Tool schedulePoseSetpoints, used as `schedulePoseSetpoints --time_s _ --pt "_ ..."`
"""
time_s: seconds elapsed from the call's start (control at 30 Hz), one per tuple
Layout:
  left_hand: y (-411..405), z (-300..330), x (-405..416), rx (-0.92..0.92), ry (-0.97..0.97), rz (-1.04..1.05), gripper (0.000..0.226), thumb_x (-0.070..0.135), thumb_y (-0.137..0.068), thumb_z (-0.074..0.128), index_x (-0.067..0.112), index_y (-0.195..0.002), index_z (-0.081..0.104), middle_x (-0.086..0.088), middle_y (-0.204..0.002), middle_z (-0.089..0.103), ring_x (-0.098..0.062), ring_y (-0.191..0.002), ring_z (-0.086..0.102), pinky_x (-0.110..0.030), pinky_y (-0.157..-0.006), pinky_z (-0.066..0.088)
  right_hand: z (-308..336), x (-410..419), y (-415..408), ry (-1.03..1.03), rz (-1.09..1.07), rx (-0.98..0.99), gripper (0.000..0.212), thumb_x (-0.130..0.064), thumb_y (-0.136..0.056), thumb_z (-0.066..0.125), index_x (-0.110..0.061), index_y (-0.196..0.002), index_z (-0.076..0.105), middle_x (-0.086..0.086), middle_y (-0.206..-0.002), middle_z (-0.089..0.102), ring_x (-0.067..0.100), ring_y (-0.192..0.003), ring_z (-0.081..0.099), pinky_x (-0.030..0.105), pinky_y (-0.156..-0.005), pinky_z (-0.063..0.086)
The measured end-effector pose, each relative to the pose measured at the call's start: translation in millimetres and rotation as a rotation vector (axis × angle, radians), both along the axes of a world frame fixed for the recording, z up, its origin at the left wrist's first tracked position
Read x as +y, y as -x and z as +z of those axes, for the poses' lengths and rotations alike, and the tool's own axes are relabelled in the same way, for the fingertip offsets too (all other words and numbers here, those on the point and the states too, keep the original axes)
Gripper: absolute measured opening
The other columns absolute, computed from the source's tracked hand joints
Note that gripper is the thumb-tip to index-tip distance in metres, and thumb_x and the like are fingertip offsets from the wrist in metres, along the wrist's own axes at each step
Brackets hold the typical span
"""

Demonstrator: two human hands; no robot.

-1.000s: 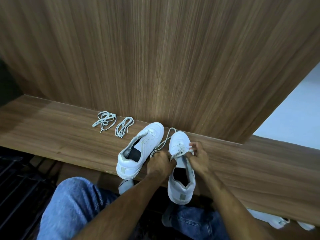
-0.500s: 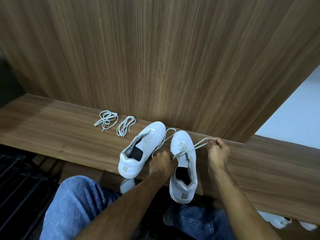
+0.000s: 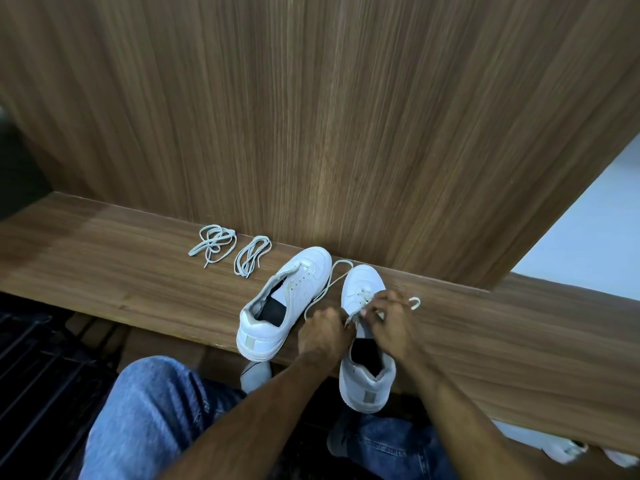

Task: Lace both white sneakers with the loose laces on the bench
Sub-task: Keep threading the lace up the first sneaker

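Observation:
Two white sneakers stand on the wooden bench [image 3: 138, 285], toes toward the wall. The left sneaker [image 3: 287, 299] has no lace in it. The right sneaker [image 3: 363, 341] has a white lace [image 3: 329, 285] threaded through its front eyelets, one end trailing left and a loop lying to its right. My left hand [image 3: 325, 332] grips the sneaker's left side at the eyelets. My right hand [image 3: 391, 317] pinches the lace over the tongue. Two loose lace bundles lie to the left: one [image 3: 213, 244] farther, one [image 3: 251, 259] nearer the shoes.
A tall wood panel [image 3: 311, 116] rises right behind the bench. My knees in blue jeans [image 3: 149, 420] are below the bench edge. More white shoes [image 3: 568, 452] sit under the bench at the lower right. A dark slatted rack [image 3: 38, 368] is at the lower left.
My right hand had pulled the lace out to the right, then came back over the right sneaker's eyelets, leaving a slack loop beside the shoe. My left hand stayed on the shoe.

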State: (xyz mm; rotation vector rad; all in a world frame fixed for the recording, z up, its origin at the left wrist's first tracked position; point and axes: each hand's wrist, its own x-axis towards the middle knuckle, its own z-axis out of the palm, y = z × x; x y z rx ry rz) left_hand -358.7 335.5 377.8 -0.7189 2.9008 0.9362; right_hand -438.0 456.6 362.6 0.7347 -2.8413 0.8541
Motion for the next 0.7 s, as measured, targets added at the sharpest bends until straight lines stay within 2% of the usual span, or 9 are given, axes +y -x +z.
schedulePoseSetpoints --time_s 0.1,0.17,0.2,0.27,0.3,0.37,0.47,0.6,0.7 --pt "0 0 0 -0.003 -0.013 -0.001 0.031 0.039 -0.093 0.054 0.014 -0.106 0.067 -0.012 -0.110 0.067 -0.032 -0.103 0.063 -0.034 -0.080 0.048 31 8 5 0.561 -0.219 -0.105 0.010 0.000 -0.084 0.067 -0.008 -0.081 0.073 0.011 -0.098 0.060 -0.003 -0.080 0.056 0.003 -0.074 0.037" --pt "0 0 1 0.001 -0.018 -0.006 0.029 0.038 -0.092 0.054 0.016 -0.105 0.068 -0.011 -0.107 0.067 -0.031 -0.102 0.063 -0.035 -0.081 0.049 52 18 13 0.844 -0.367 -0.034 0.016 0.001 -0.085 0.065 -0.012 -0.076 0.068 0.014 -0.095 0.061 -0.010 -0.072 0.057 0.010 -0.075 0.040" --pt "0 -1 1 0.004 -0.015 -0.007 0.028 0.037 -0.092 0.054 0.016 -0.105 0.067 -0.011 -0.107 0.067 -0.031 -0.103 0.063 -0.035 -0.081 0.049 57 24 18 0.864 -0.417 0.016 0.014 -0.002 -0.085 0.065 -0.013 -0.076 0.067 0.013 -0.095 0.060 -0.008 -0.074 0.058 0.017 -0.077 0.041" --pt "1 -1 2 0.004 -0.006 -0.008 0.029 0.036 -0.092 0.053 0.017 -0.107 0.067 -0.011 -0.107 0.067 -0.032 -0.103 0.063 -0.035 -0.082 0.049 59 31 20 0.679 -0.428 0.068 0.006 -0.008 -0.086 0.065 -0.011 -0.091 0.069 0.011 -0.104 0.059 0.010 -0.091 0.061 0.026 -0.080 0.043" --pt "1 -1 2 0.003 0.002 -0.009 0.029 0.037 -0.092 0.053 0.018 -0.107 0.068 -0.011 -0.108 0.067 -0.032 -0.103 0.063 -0.034 -0.082 0.048 55 31 18 0.494 -0.401 0.092 0.019 -0.013 -0.085 0.066 -0.012 -0.105 0.067 0.011 -0.114 0.057 0.020 -0.103 0.059 0.030 -0.085 0.044" --pt "1 -1 2 -0.001 0.012 -0.010 0.030 0.039 -0.092 0.052 0.018 -0.107 0.068 -0.012 -0.108 0.067 -0.032 -0.103 0.062 -0.035 -0.082 0.048 42 29 9 0.100 -0.277 0.118 0.045 -0.025 -0.084 0.068 -0.019 -0.127 0.056 0.010 -0.136 0.045 0.028 -0.124 0.046 0.040 -0.100 0.041" --pt "0 -1 3 -0.003 0.013 -0.009 0.032 0.041 -0.092 0.052 0.015 -0.107 0.065 -0.013 -0.110 0.066 -0.033 -0.104 0.062 -0.036 -0.083 0.048 20 14 -9 -0.353 -0.049 0.153 0.045 -0.036 -0.086 0.059 -0.026 -0.130 0.054 0.010 -0.150 0.033 0.030 -0.141 0.027 0.051 -0.112 0.022" --pt "0 -2 3 0.000 0.023 0.005 0.034 0.041 -0.093 0.052 0.012 -0.108 0.061 -0.014 -0.115 0.064 -0.033 -0.108 0.061 -0.037 -0.086 0.047 -4 -2 -14 -0.453 0.041 0.155 0.029 -0.029 -0.090 0.051 -0.023 -0.115 0.064 0.003 -0.140 0.047 0.026 -0.142 0.025 0.052 -0.113 0.021" --pt "-1 -3 1 -0.008 -0.005 0.012 0.034 0.041 -0.092 0.052 0.012 -0.104 0.065 -0.014 -0.110 0.065 -0.034 -0.105 0.062 -0.036 -0.084 0.049 -4 -1 -4 -0.207 -0.031 0.089 0.019 -0.027 -0.091 0.056 -0.020 -0.097 0.072 0.000 -0.121 0.057 0.024 -0.124 0.045 0.045 -0.104 0.035"
